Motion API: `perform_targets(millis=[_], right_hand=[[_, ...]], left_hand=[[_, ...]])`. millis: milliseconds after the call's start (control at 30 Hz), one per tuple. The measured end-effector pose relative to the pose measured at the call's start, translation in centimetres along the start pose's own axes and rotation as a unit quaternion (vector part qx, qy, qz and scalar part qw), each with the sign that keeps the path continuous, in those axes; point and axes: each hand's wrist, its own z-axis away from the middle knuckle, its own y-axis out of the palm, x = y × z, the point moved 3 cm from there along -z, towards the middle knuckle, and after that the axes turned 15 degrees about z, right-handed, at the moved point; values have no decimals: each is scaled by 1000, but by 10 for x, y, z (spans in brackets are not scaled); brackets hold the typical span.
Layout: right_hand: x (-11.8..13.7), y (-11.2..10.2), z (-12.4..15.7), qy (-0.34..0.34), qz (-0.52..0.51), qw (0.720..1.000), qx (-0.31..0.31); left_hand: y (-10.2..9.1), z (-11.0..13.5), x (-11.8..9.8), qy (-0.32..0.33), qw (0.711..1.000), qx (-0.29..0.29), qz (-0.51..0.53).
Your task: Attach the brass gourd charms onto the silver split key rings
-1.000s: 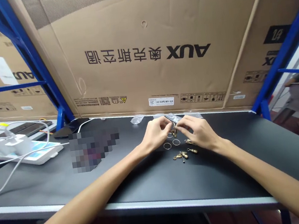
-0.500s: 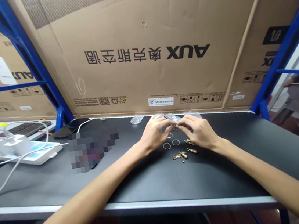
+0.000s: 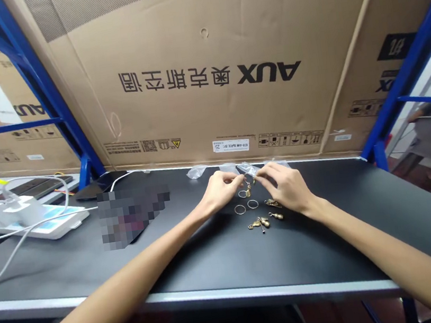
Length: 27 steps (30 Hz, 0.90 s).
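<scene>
A small metal ring (image 3: pixel 247 181) with a brass charm hanging from it is pinched between the fingertips of the left hand (image 3: pixel 220 192) and the right hand (image 3: pixel 287 189), just above a black tabletop (image 3: pixel 196 255). Loose metal rings (image 3: pixel 240 209) and brass charms (image 3: pixel 263 222) are laid just below the hands, and clear plastic bags (image 3: pixel 196 172) are lying behind them.

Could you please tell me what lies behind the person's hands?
Clear plastic bags lie behind the left hand and right hand, then an AUX cardboard carton; anything beneath the hands is hidden.
</scene>
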Motion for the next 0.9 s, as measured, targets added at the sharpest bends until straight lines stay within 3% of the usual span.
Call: perform_targets(millis=[100,200,300,433,633,700,800,900], right_hand=[[-12,7,0,73,-23,996,34],[-22,15,1,101,-3,990,101],[-29,19,2,109,44,981,153],[-27,15,1,117,74,980,143],[-9,14,0,78,30,984,159],[-4,13,1,71,10,985,158],[1,12,2,70,-23,985,157],[3,11,2,70,-65,982,161]], left_hand=[[-2,-2,9,44,995,23,-86],[3,0,18,83,974,94,-191],[6,-1,26,71,951,139,-267],[5,-6,24,46,934,158,-318],[-2,-3,13,2,908,174,-380],[-5,0,11,-23,917,161,-366],[-5,2,9,-58,956,130,-256],[1,2,5,-29,986,75,-144]])
